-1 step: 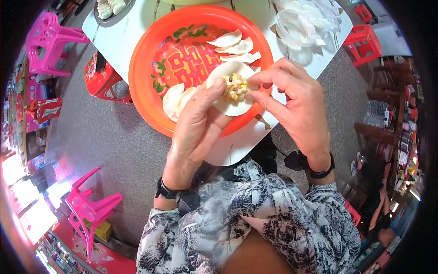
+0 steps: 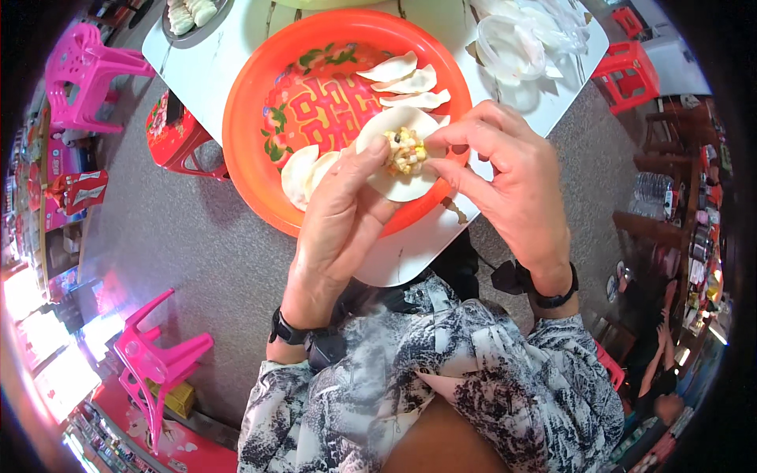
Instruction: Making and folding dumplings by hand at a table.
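A round white dumpling wrapper (image 2: 398, 121) lies open over the fingers of my left hand (image 2: 335, 213), its thumb pressing on the near left side. Chopped filling (image 2: 407, 151) in pale, yellow and dark bits is heaped at the wrapper's middle. From the right, my right hand (image 2: 512, 177) has thumb and forefinger closed at the wrapper's right edge, close by the filling. Both hands are over the near right part of a red-orange round tray (image 2: 244, 181). Folded dumplings (image 2: 298, 175) rest at its near left, partly behind my left hand, and several more dumplings (image 2: 414, 81) at its far right.
The tray stands on a white table (image 2: 394, 256). Clear plastic bags and a tub (image 2: 512, 47) sit at the far right, a dark plate of dumplings (image 2: 189, 16) at the far left. Pink chairs (image 2: 162, 359) and red stools (image 2: 627, 75) stand around. Another person's arm (image 2: 662, 347) shows at the right.
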`<state>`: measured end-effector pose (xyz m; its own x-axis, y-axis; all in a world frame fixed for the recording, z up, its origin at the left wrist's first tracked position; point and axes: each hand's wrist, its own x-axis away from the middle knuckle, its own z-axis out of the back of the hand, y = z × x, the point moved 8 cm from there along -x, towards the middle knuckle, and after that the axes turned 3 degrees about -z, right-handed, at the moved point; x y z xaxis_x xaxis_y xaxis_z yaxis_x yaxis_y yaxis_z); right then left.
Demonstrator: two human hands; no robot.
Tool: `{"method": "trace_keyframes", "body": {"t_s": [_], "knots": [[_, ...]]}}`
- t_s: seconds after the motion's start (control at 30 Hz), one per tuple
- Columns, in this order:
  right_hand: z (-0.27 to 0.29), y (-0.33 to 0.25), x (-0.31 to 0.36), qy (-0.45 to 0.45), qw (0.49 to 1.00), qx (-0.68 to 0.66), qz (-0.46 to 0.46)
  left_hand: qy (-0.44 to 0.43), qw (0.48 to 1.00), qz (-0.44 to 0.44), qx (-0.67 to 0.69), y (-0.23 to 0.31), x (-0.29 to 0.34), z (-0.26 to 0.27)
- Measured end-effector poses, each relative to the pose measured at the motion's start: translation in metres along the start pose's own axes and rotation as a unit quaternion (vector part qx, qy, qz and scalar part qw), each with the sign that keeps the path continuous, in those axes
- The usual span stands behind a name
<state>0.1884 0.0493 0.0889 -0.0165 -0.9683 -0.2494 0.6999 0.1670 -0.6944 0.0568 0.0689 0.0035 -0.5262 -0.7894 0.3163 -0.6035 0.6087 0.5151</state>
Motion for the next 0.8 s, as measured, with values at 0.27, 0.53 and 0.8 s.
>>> {"method": "trace_keyframes", "body": {"t_s": [0.27,0.53,0.8], "knots": [[-0.002,-0.003,-0.003,0.0,1.0,-0.02,0.015,0.009,1.0,-0.001,-0.018,0.003,0.002,0.003],[-0.003,-0.002,-0.006,-0.005,0.999,-0.039,0.01,-0.009,0.996,0.013,0.083,0.003,0.0,-0.001],[-0.008,0.011,-0.013,-0.006,0.993,-0.118,-0.021,-0.054,0.995,0.018,0.087,0.007,-0.007,-0.006]]}}
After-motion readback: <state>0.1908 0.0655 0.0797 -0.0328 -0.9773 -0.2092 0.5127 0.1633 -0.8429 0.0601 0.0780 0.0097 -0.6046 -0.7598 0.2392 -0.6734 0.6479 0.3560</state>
